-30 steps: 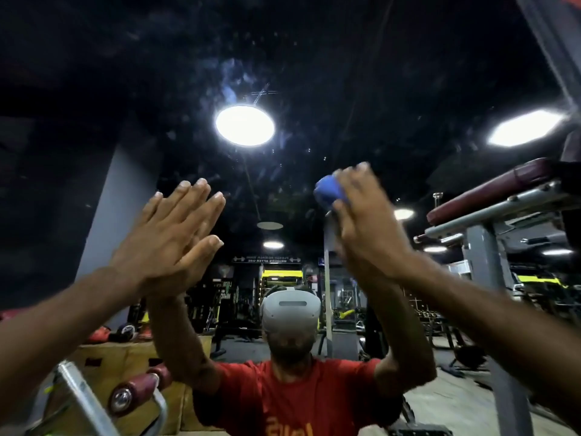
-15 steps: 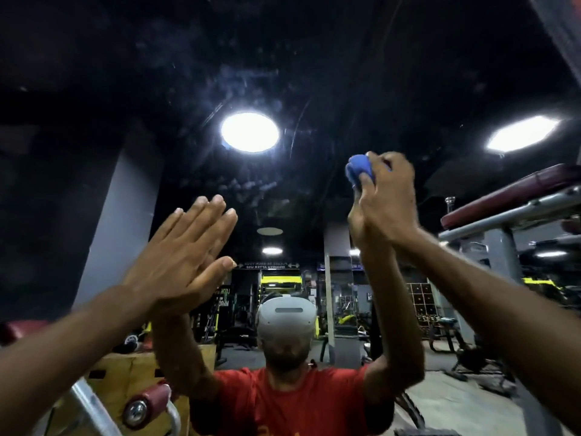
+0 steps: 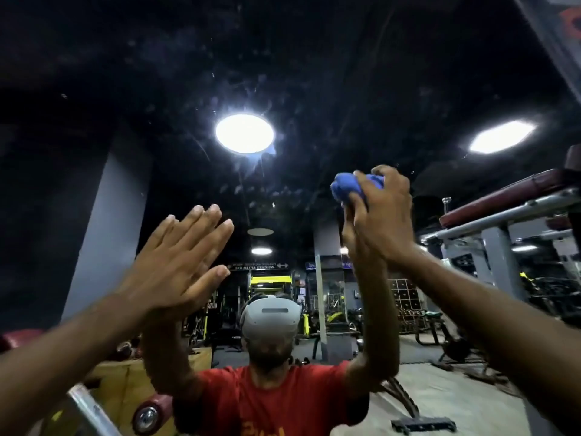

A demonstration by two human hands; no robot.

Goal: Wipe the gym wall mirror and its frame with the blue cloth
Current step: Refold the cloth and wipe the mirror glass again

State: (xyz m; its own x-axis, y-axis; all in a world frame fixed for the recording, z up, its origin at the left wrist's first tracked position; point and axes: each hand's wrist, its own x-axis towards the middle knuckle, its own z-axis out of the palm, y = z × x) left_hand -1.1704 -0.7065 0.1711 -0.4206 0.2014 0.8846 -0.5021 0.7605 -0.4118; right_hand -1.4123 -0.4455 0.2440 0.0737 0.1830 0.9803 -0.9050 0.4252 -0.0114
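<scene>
The left hand (image 3: 176,269) lies flat on the mirror (image 3: 314,73), low on its left part. The right hand (image 3: 380,221) is on the mirror's right part, higher, holding the cloth (image 3: 345,187) against it. In the mirror, a lamp (image 3: 244,133) shows above both hands, and the person's reflection (image 3: 270,398) shows below, between them.

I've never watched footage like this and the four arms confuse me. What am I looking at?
The picture is taken by a camera worn on a person's head, looking up at a gym wall mirror. The two near arms are that person's own; the two beyond, and the figure in the red shirt, are reflections. The left hand lies open and flat against the glass, fingers straight. The right hand grips a bunched blue cloth against the mirror. Pale smudges show on the glass around the reflected ceiling lamp. A padded bench shows at the right.
</scene>
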